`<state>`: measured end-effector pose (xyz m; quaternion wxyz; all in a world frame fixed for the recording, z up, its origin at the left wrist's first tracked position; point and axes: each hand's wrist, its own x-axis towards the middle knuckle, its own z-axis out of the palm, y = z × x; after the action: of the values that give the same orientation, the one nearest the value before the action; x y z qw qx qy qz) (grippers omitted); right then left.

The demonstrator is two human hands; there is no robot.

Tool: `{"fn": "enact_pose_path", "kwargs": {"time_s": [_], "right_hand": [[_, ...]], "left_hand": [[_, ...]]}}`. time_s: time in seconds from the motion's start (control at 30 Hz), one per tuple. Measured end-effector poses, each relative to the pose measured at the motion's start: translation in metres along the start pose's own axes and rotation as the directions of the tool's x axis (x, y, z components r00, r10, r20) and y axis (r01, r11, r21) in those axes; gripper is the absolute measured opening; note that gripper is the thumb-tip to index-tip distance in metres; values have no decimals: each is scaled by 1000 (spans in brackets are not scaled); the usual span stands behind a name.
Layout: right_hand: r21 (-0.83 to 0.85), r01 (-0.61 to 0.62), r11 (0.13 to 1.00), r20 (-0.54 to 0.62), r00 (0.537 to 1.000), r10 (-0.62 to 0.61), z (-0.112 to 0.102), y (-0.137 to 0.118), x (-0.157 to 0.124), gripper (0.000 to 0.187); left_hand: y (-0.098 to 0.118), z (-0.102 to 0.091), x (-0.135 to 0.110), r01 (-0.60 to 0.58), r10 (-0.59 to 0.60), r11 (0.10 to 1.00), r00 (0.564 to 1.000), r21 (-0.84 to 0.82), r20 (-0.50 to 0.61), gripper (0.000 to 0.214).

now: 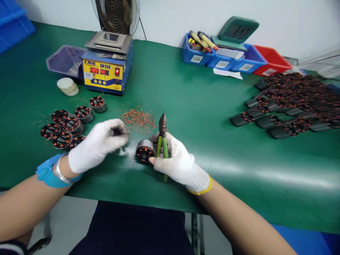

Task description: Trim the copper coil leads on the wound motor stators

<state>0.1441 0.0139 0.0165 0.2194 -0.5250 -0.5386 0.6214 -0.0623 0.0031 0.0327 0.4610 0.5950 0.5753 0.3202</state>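
My right hand (178,161), in a white glove, grips green-handled side cutters (162,136) pointing up, and also holds a black motor stator (145,150) with copper windings against the green mat (186,106). My left hand (98,143), also gloved, is closed in a pinch just left of the stator; what it pinches is blurred. A pile of cut copper wire ends (138,118) lies just beyond both hands.
Several wound stators (67,124) sit at the left. A blue and yellow solder pot (106,69) stands behind them, with a white tape roll (68,86) beside it. Blue and red bins (228,56) line the back. Many stators (289,106) lie at the right.
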Motion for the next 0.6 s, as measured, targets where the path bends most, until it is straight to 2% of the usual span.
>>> {"fn": "enact_pose_path", "kwargs": {"time_s": [0.1, 0.17, 0.2, 0.27, 0.33, 0.4, 0.5, 0.6], "right_hand": [[26, 80, 996, 24, 996, -80, 0, 6, 1, 41], [57, 101, 993, 66, 992, -105, 1, 10, 2, 39], [69, 95, 993, 75, 992, -100, 1, 11, 2, 38], [96, 89, 991, 63, 993, -95, 2, 12, 3, 38], [133, 128, 983, 34, 991, -133, 3, 12, 4, 39], [168, 177, 970, 16, 983, -182, 3, 13, 5, 40], [223, 185, 957, -36, 983, -182, 1, 16, 7, 41], [298, 169, 939, -109, 984, -143, -1, 17, 8, 42]], "left_hand": [[-2, 14, -3, -93, 86, 933, 996, 347, 35, 23], [-4, 22, -5, -175, 174, 892, 984, 417, 40, 26], [-5, 25, -6, -199, 200, 900, 979, 388, 40, 27], [-7, 30, -7, -169, 177, 956, 984, 239, -10, 25], [-8, 33, -7, -86, 92, 995, 985, 53, -144, 22], [-11, 34, -6, -44, 15, 994, 958, -98, -286, 18], [-19, 28, 1, -114, 7, 966, 907, -230, -422, 16], [-26, 16, 8, -196, 82, 962, 872, -189, -483, 20]]}}
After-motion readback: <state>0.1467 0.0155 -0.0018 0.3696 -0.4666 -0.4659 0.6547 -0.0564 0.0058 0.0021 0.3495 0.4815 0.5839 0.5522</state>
